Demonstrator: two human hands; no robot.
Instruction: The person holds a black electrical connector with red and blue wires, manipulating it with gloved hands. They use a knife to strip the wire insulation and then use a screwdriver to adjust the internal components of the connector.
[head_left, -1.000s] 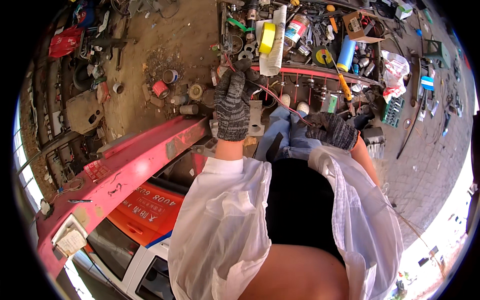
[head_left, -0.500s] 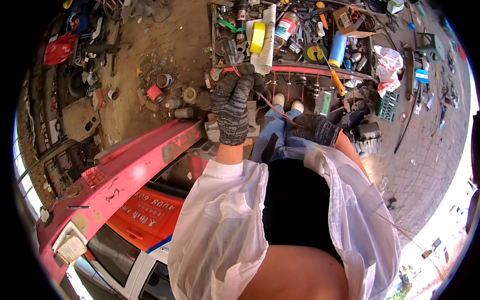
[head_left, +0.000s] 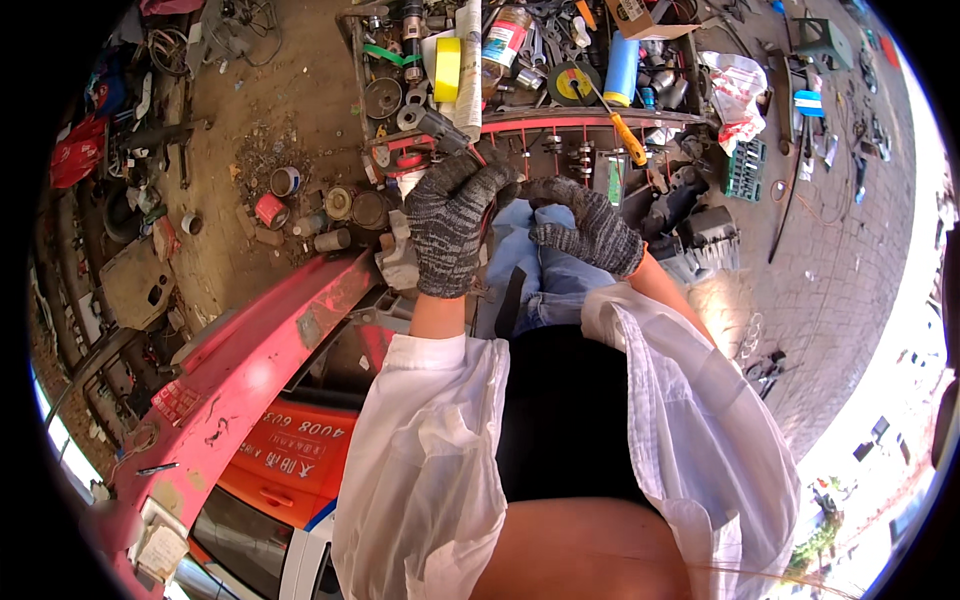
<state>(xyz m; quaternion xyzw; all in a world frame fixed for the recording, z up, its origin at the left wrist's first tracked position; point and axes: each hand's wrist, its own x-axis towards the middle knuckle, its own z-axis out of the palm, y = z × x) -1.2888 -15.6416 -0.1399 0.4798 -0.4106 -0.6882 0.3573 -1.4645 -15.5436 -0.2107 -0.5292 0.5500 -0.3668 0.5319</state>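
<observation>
Both my hands wear grey knit gloves and meet in front of my jeans. My left hand point(head_left: 455, 225) is closed around a dark tool point(head_left: 445, 128) whose end sticks up toward the tool cart point(head_left: 590, 120); a thin red wire runs by its fingers. My right hand point(head_left: 592, 232) is curled, and its fingertips touch the left hand's fingers. Whatever sits inside the right hand's fingers is hidden. White sleeves cover both forearms.
The red-edged cart carries a yellow tape roll point(head_left: 447, 68), a blue can point(head_left: 620, 68), a grinding disc point(head_left: 573, 85) and an orange-handled screwdriver point(head_left: 630, 140). A red vehicle panel point(head_left: 250, 350) lies at my left. Cans point(head_left: 270, 210) litter the dirt; a green socket set point(head_left: 745, 170) lies at the right.
My right hand has come up from beside my thigh to meet the left hand. The left hand has stayed closed on the dark tool.
</observation>
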